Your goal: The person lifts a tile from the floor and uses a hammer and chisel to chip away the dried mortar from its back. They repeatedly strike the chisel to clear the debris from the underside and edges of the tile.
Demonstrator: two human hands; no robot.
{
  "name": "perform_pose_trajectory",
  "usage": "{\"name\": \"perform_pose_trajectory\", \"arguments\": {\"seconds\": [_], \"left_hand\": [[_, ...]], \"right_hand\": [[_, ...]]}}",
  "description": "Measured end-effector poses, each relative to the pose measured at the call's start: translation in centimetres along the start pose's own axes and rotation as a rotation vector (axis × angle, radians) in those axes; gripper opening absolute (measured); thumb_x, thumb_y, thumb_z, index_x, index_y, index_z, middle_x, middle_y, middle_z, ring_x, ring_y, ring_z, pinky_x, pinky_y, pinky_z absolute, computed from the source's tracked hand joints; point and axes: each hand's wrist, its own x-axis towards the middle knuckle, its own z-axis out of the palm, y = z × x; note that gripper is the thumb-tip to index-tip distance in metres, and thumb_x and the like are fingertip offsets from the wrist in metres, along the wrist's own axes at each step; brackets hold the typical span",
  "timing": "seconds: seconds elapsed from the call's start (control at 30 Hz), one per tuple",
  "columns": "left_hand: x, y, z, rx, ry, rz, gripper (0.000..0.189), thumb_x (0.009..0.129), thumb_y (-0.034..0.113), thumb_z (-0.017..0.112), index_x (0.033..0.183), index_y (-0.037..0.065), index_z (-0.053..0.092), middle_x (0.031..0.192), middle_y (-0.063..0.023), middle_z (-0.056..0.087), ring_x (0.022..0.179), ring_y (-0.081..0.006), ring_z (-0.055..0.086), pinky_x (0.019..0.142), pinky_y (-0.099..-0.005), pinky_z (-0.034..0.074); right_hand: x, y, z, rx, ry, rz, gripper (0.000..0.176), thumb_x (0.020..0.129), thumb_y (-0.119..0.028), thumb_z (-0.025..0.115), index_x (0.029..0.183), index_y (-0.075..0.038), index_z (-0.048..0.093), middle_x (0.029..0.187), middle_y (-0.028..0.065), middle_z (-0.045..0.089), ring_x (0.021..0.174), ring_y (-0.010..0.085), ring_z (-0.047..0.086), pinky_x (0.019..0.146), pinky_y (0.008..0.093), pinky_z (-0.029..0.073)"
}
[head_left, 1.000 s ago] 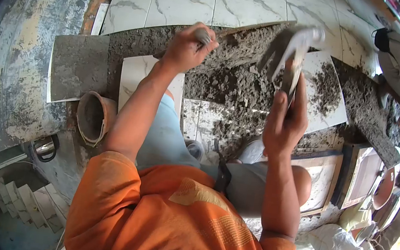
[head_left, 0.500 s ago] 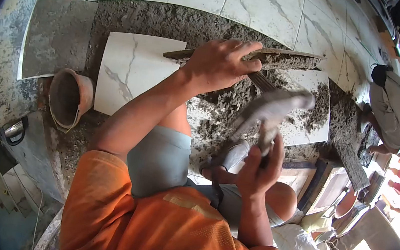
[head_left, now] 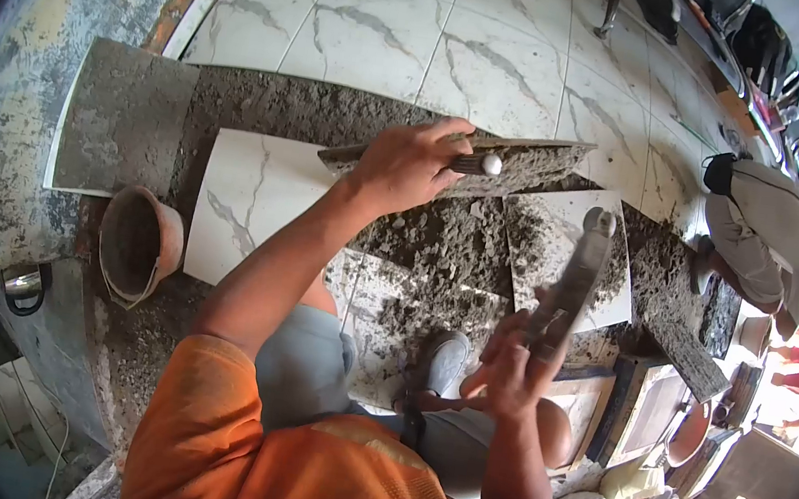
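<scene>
My left hand [head_left: 409,163] grips the handle of a long mortar-caked float [head_left: 518,157], held level over a heap of grey mortar [head_left: 441,240]. My right hand [head_left: 514,364] holds a trowel [head_left: 578,273] by its handle, blade pointing up and away over a mortar-smeared tile [head_left: 571,252]. A clean white marbled tile [head_left: 250,200] lies left of the mortar, under my left forearm. My shoe [head_left: 443,361] rests on another dirty tile near my knees.
A terracotta-coloured bucket [head_left: 138,243] lies on its side at the left. A grey tile back [head_left: 124,117] sits beyond it. Laid marbled floor tiles [head_left: 428,31] stretch ahead. Another person [head_left: 764,242] crouches at the right. Stacked tiles and bags [head_left: 660,415] lie at lower right.
My left hand has shifted left along the float and now grips its handle. The trowel in my right hand has swung from a blurred tilt to pointing up and away.
</scene>
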Motion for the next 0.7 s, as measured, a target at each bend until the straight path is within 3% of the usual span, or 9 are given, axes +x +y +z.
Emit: {"name": "perform_pose_trajectory", "arguments": {"seconds": [0.07, 0.13, 0.2, 0.3, 0.33, 0.37, 0.4, 0.6, 0.7], "left_hand": [[0.4, 0.6, -0.1, 0.006, -0.019, -0.115, 0.033, 0.084, 0.018, 0.081, 0.113, 0.014, 0.065, 0.127, 0.0021, 0.066, 0.084, -0.0237, 0.073, 0.071, -0.0380, 0.059], [0.6, 1.0, 0.3, 0.019, -0.044, -0.137, 0.032, 0.089, 0.022, 0.078, 0.117, 0.014, 0.065, 0.119, 0.0013, 0.068, 0.083, -0.0261, 0.072, 0.070, -0.0390, 0.058], [0.7, 1.4, 0.9, 0.040, -0.031, -0.154, 0.022, 0.091, 0.021, 0.074, 0.108, 0.010, 0.066, 0.115, -0.0020, 0.068, 0.088, -0.0286, 0.072, 0.073, -0.0417, 0.058], [0.9, 2.2, 0.9, 0.060, -0.078, -0.213, 0.021, 0.092, 0.024, 0.073, 0.107, 0.010, 0.067, 0.114, -0.0010, 0.068, 0.088, -0.0295, 0.071, 0.074, -0.0415, 0.058], [0.9, 2.3, 0.9, 0.061, -0.085, -0.211, 0.021, 0.092, 0.024, 0.073, 0.107, 0.010, 0.067, 0.114, -0.0010, 0.068, 0.088, -0.0295, 0.071, 0.074, -0.0415, 0.058], [0.8, 2.2, 0.9, 0.041, -0.038, -0.184, 0.022, 0.092, 0.026, 0.073, 0.107, 0.010, 0.067, 0.113, -0.0008, 0.068, 0.089, -0.0297, 0.071, 0.074, -0.0414, 0.058], [0.9, 2.1, 0.9, 0.024, 0.013, -0.161, 0.023, 0.092, 0.027, 0.073, 0.107, 0.010, 0.067, 0.112, -0.0006, 0.068, 0.089, -0.0299, 0.071, 0.075, -0.0412, 0.058], [1.1, 0.8, 0.5, -0.087, -0.039, -0.200, 0.025, 0.091, 0.030, 0.077, 0.094, 0.007, 0.068, 0.097, -0.0051, 0.066, 0.084, -0.0300, 0.068, 0.072, -0.0404, 0.054], [2.5, 1.4, 0.4, -0.411, 0.199, -0.094, 0.020, 0.089, 0.019, 0.081, 0.087, 0.005, 0.067, 0.085, -0.0071, 0.068, 0.081, -0.0220, 0.068, 0.071, -0.0349, 0.053]], "right_hand": [[0.7, -2.1, -1.8, 0.237, -0.051, 0.163, 0.060, 0.106, -0.046, 0.053, 0.145, -0.003, 0.037, 0.076, 0.0095, 0.058, 0.047, 0.0140, 0.050, 0.043, 0.0260, 0.045], [2.3, -3.9, -3.6, 0.263, -0.086, 0.115, 0.056, 0.106, -0.048, 0.052, 0.136, -0.001, 0.042, 0.077, 0.0111, 0.058, 0.049, 0.0150, 0.053, 0.045, 0.0260, 0.045], [5.1, -3.5, -5.8, 0.149, -0.114, 0.032, 0.051, 0.107, -0.045, 0.050, 0.125, 0.002, 0.049, 0.078, 0.0098, 0.060, 0.050, 0.0144, 0.055, 0.044, 0.0246, 0.044], [11.2, -2.4, -7.0, -0.041, -0.072, 0.076, 0.032, 0.106, -0.026, 0.054, 0.126, -0.001, 0.053, 0.069, 0.0006, 0.055, 0.046, 0.0056, 0.047, 0.043, 0.0205, 0.039], [13.6, -1.2, -8.0, -0.203, -0.189, 0.033, 0.030, 0.104, -0.018, 0.057, 0.130, -0.004, 0.054, 0.066, -0.0046, 0.051, 0.048, 0.0038, 0.045, 0.044, 0.0204, 0.036], [15.7, 1.2, -7.8, -0.231, -0.151, 0.019, 0.034, 0.102, -0.014, 0.060, 0.135, -0.006, 0.056, 0.065, -0.0074, 0.047, 0.050, 0.0023, 0.042, 0.045, 0.0205, 0.034], [17.6, 2.8, -7.6, -0.253, -0.123, 0.003, 0.035, 0.098, -0.021, 0.069, 0.127, 0.000, 0.064, 0.084, 0.0013, 0.063, 0.073, 0.0104, 0.055, 0.064, 0.0322, 0.046], [22.4, 9.0, -5.4, -0.588, -0.145, 0.003, 0.034, 0.095, -0.018, 0.071, 0.126, -0.005, 0.065, 0.085, 0.0096, 0.070, 0.070, 0.0166, 0.058, 0.068, 0.0334, 0.049], [21.9, 9.9, -4.8, -0.417, -0.068, -0.137, 0.031, 0.096, -0.017, 0.070, 0.125, -0.005, 0.067, 0.089, 0.0115, 0.073, 0.074, 0.0177, 0.063, 0.072, 0.0331, 0.051]]}}
